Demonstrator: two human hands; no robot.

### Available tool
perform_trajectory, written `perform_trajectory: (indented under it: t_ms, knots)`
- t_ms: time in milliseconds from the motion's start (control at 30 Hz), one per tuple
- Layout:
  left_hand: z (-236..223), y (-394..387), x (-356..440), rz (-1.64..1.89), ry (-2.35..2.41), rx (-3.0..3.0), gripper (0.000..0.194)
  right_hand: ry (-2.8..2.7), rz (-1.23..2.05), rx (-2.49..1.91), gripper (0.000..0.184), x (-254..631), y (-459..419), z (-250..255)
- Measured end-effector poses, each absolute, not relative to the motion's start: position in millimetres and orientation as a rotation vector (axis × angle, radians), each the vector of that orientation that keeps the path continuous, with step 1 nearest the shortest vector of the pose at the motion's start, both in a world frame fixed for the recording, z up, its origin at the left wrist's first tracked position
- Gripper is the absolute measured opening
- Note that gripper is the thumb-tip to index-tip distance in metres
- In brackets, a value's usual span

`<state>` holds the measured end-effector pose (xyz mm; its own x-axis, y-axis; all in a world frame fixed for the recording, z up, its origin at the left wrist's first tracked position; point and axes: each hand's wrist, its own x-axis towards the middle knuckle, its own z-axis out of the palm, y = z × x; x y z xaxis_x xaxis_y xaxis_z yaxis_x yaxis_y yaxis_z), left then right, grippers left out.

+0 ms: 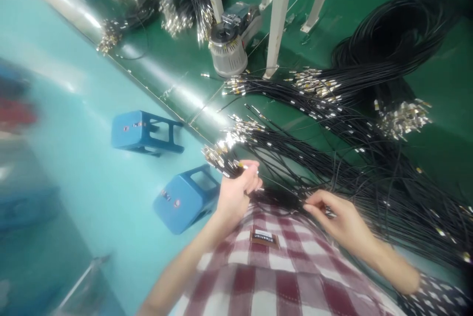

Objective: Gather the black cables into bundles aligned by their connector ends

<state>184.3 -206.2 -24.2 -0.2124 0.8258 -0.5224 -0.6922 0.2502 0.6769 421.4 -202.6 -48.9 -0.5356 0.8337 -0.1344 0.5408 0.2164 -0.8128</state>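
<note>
My left hand [240, 188] is closed round a bundle of black cables [228, 171], just behind their shiny metal connector ends [218, 157]. To the right, my right hand [334, 212] pinches at the cables in front of my checked apron [273, 267], thumb and forefinger together on what looks like a thin black cable. Beyond both hands, more black cables [306, 153] lie spread over the green bench, their metal tips [244, 129] pointing left. The exact piece between my right fingertips is too small to make out clearly.
A grey motor-like device [228, 55] stands beside white posts [280, 15]. Coiled cables [391, 35] lie at the far right, with more connector bundles [177, 15] at the back. Two blue stools [127, 130] stand on the floor to the left, past the bench edge [148, 90].
</note>
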Motion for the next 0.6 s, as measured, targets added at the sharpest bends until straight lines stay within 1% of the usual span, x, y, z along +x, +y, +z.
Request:
perform_trajectory:
  t_ms: [167, 267, 300, 367, 433, 467, 500, 533, 600]
  knots:
    - [-12.2, -206.1, 187.4, 1.291, 1.112, 0.210, 0.021, -2.306, 1.282, -1.044, 0.015, 414.6, -188.7, -31.5]
    - [-8.7, -207.9, 186.6, 1.189, 1.079, 0.291, 0.024, -2.220, 1.333, -0.982, 0.024, 389.3, -171.7, -9.2]
    - [-8.5, -208.5, 185.9, 1.158, 1.081, 0.324, 0.024, -2.159, 1.435, -0.990, 0.030, 379.2, -166.4, -3.2]
    - [-8.5, -209.2, 184.7, 1.100, 1.092, 0.384, 0.025, -1.987, 1.826, -0.950, 0.041, 361.7, -158.2, 3.9]
    - [-8.6, -209.1, 184.1, 1.085, 1.107, 0.409, 0.025, -1.736, 2.211, -0.853, 0.044, 351.8, -154.4, 4.5]
    - [-8.4, -208.9, 184.2, 1.098, 1.104, 0.410, 0.026, -1.625, 2.309, -0.818, 0.044, 350.2, -154.4, 3.5]
    - [-8.0, -208.7, 184.7, 1.123, 1.092, 0.405, 0.028, -1.557, 2.324, -0.818, 0.044, 350.6, -155.4, 2.4]
    - [-7.5, -208.5, 185.5, 1.154, 1.074, 0.396, 0.030, -1.541, 2.269, -0.857, 0.042, 352.4, -157.3, 1.6]
    - [-6.2, -208.0, 187.7, 1.213, 1.032, 0.375, 0.029, -1.645, 2.002, -0.994, 0.039, 358.2, -162.6, 1.7]
